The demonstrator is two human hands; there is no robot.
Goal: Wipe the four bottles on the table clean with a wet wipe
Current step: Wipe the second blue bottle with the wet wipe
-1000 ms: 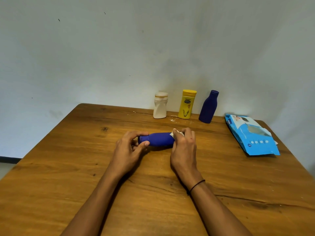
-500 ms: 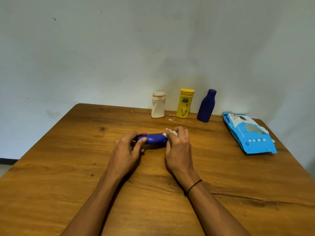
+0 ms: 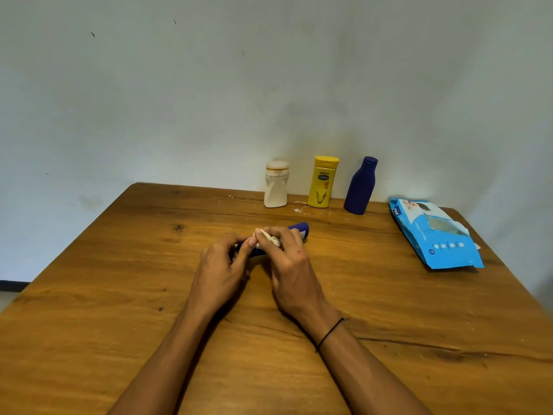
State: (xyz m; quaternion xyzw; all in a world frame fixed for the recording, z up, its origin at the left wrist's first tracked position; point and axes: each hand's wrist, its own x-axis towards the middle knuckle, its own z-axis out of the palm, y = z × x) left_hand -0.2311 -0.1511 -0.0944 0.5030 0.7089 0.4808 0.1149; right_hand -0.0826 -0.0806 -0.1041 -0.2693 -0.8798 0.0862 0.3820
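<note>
While both hands — left (image 3: 220,266), right (image 3: 288,262) — grip it, wipe (image 3: 269,236) pressed on, the blue bottle (image 3: 299,229) lies mostly hidden.

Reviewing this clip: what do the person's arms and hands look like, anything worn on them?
Both forearms are bare, with no sleeves in view and no gloves. The right hand has a thin black band around its wrist. The left hand and wrist carry nothing. No rings or watch are visible.

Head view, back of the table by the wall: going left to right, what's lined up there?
white bottle → yellow bottle → upright blue bottle → wet wipe pack, lying flat nearer the right edge.
</note>
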